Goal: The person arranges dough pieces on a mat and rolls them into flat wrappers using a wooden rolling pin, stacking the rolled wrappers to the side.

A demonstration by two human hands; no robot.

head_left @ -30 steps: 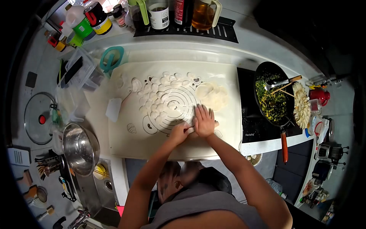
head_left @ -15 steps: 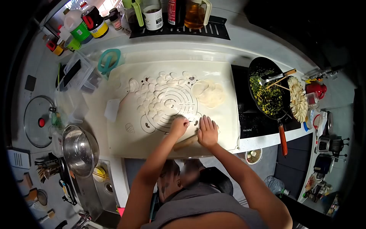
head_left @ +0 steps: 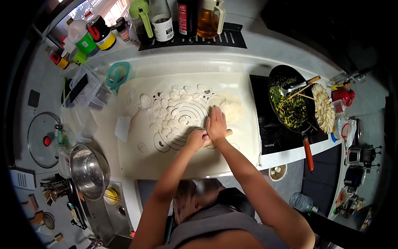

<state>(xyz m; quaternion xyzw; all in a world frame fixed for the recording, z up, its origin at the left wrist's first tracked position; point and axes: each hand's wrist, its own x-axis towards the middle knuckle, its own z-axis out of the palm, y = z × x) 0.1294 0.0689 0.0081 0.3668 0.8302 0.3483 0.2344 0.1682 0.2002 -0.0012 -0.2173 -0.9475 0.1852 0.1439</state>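
My right hand (head_left: 216, 124) lies flat, fingers stretched out, on top of a wooden rolling pin (head_left: 229, 132) on the white mat (head_left: 166, 166). Beside it, touching or nearly touching, my left hand (head_left: 197, 138) is closed with its fingertips pinched low by the pin; what they hold is hidden. Many small dough pieces (head_left: 170, 110) are spread over the mat's printed rings, left of centre. Thin round dough wrappers (head_left: 232, 108) overlap in a pile just beyond my right hand. A white scraper (head_left: 122, 128) rests at the mat's left side.
On the right, a black wok (head_left: 306, 124) of green and yellow filling stands on the cooktop (head_left: 269, 137), near folded dumplings (head_left: 323, 108). A steel bowl (head_left: 89, 172) and plastic containers (head_left: 83, 120) are at left. Bottles (head_left: 161, 27) line the back ledge.
Since half a second ago, the rolling pin has moved away from my body, with my right hand further forward on it. My left hand has closed in beside my right. The view has shifted slightly.
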